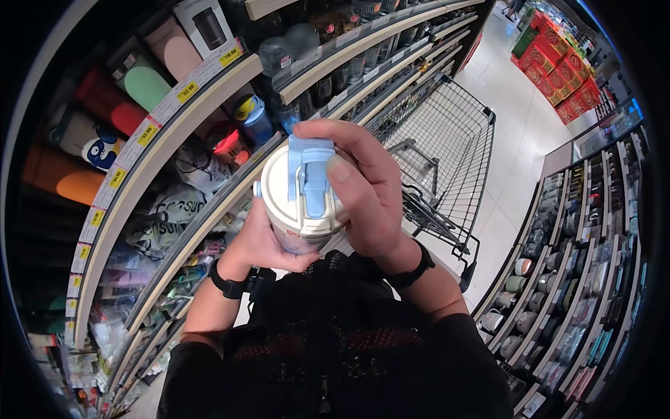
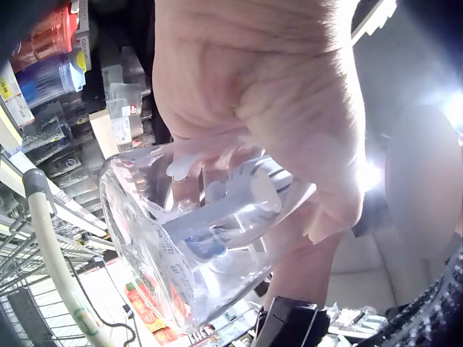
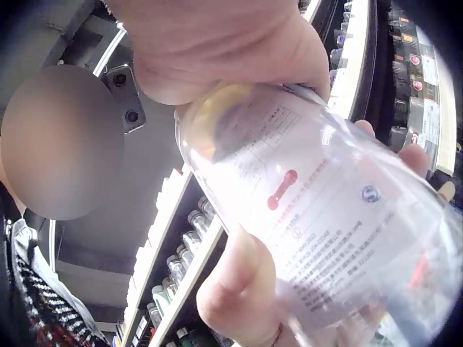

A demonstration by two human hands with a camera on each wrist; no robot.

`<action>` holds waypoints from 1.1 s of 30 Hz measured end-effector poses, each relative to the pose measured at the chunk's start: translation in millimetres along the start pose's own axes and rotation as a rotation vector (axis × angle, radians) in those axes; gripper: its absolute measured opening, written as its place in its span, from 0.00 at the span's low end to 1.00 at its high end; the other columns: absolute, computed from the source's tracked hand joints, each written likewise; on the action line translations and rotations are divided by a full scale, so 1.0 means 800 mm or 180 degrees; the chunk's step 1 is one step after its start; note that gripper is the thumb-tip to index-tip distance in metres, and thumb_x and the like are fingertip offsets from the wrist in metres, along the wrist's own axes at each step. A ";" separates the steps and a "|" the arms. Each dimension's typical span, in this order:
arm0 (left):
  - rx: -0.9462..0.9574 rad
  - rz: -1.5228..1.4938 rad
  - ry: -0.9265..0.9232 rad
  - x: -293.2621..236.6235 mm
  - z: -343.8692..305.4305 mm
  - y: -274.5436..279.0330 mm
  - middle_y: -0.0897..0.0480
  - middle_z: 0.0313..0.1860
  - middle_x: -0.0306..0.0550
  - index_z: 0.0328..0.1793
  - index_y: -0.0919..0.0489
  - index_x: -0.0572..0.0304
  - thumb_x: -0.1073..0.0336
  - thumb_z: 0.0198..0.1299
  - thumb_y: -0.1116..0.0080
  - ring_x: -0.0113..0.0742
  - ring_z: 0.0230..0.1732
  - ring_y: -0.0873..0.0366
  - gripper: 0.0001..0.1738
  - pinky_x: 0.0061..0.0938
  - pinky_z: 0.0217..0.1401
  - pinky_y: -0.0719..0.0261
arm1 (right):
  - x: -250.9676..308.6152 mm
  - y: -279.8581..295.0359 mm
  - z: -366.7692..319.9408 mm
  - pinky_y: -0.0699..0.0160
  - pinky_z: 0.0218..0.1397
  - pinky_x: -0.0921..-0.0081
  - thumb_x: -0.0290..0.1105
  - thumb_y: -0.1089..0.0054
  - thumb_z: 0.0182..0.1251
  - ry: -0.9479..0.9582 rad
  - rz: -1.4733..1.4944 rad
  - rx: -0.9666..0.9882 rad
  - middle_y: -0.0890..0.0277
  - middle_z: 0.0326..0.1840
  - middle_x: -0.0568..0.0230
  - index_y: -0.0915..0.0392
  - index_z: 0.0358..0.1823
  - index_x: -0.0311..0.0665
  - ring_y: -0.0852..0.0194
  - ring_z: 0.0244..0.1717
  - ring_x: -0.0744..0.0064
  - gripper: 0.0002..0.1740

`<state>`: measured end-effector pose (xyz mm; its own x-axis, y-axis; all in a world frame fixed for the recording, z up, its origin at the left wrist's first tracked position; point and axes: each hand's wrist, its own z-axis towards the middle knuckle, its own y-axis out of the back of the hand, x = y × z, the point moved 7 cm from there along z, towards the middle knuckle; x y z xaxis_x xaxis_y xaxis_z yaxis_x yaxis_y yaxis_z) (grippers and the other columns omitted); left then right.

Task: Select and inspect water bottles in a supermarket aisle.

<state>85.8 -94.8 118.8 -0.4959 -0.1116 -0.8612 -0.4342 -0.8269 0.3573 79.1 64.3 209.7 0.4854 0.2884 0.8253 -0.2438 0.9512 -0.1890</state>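
Observation:
A clear plastic water bottle [image 3: 311, 210] with a cream lid [image 1: 279, 178] is held upright in front of the chest in the head view. On the lid sits a light blue flip cap [image 1: 314, 183] with a wire-like clasp. My left hand [image 1: 262, 241] grips the body low down, its thumb and fingers around opposite sides in the right wrist view. Over the lid, my right hand [image 1: 370, 185] curls its fingers round the far edge, with the thumb against the blue cap. A printed paper label and a pale tube [image 2: 224, 210] show through the bottle wall.
Shelves [image 1: 209, 77] of cups and bottles with price tags run along the left. A wire shopping cart [image 1: 447, 140] stands ahead to the right. Beyond it is a stack of red boxes [image 1: 558, 70], and another shelf of mugs [image 1: 530, 293] lines the right side.

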 end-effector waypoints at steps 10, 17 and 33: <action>0.0001 -0.0033 0.0080 0.000 -0.006 0.001 0.37 0.75 0.53 0.82 0.54 0.67 0.57 0.32 0.16 0.43 0.76 0.38 0.73 0.37 0.79 0.42 | -0.020 -0.008 0.000 0.23 0.64 0.70 0.37 0.51 0.76 -0.0725 0.0670 -0.0022 0.20 0.60 0.45 0.30 0.66 0.28 0.19 0.59 0.65 0.24; -0.0079 -0.0089 0.0337 0.007 -0.015 0.001 0.38 0.76 0.54 0.82 0.54 0.66 0.57 0.32 0.16 0.44 0.77 0.39 0.74 0.38 0.80 0.44 | -0.028 -0.005 0.003 0.21 0.62 0.70 0.35 0.49 0.76 -0.1203 0.1032 -0.0083 0.18 0.56 0.45 0.30 0.65 0.29 0.17 0.56 0.65 0.23; 0.0021 -0.0038 0.0290 0.008 -0.016 -0.004 0.36 0.75 0.54 0.82 0.53 0.62 0.56 0.34 0.15 0.45 0.77 0.37 0.72 0.41 0.79 0.42 | -0.049 0.002 -0.005 0.19 0.60 0.72 0.33 0.43 0.74 -0.1580 0.1414 -0.0089 0.17 0.56 0.49 0.23 0.58 0.28 0.16 0.54 0.68 0.18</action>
<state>93.4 -100.1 107.6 -0.4205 -0.1517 -0.8946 -0.4449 -0.8248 0.3489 62.9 54.8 174.7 -0.1021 0.5752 0.8116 -0.3063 0.7580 -0.5758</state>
